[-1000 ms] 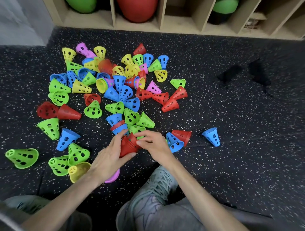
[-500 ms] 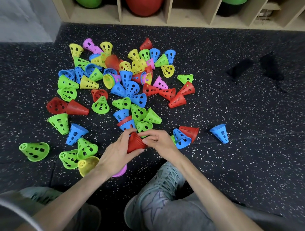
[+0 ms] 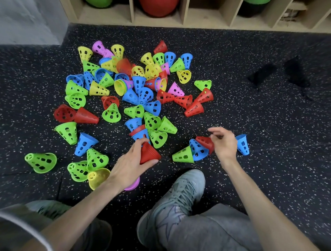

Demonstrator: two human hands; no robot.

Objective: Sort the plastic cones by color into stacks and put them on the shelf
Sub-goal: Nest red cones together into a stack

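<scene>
The shelf (image 3: 179, 19) runs along the top edge and is cut off, so only the bottoms of its compartments show; a green ball (image 3: 99, 2), a red ball (image 3: 157, 8) and a dark object under another green shape sit in them, mostly out of frame. In the right-hand compartment something papery is too cropped to identify. Near the middle of the cone pile (image 3: 136, 86) an orange-red cone is blurred. A pink cone (image 3: 133, 184) is largely hidden under the left wrist, and a red cone (image 3: 205, 142) is partly covered by the right hand. Two dark patches on the floor (image 3: 268, 161) at the right are hard to make out.

The left hand (image 3: 130, 164) grips a stack of red cones (image 3: 149, 153), thumb under the wide end and fingers curled over the narrow tip, holding it tilted just above the floor at the near edge of the pile. The right hand (image 3: 223, 143) holds nothing; its fingers are loosely bent and spread, hovering over the red cone, which lies beside a blue cone (image 3: 198, 150) and a green cone (image 3: 183, 155). Another blue cone (image 3: 242, 144) stands just behind that hand. The remaining cones, green, blue, yellow, red and pink, lie scattered on the speckled floor between the person and the shelf. A grey shoe (image 3: 180, 193) and trouser legs fill the bottom.
</scene>
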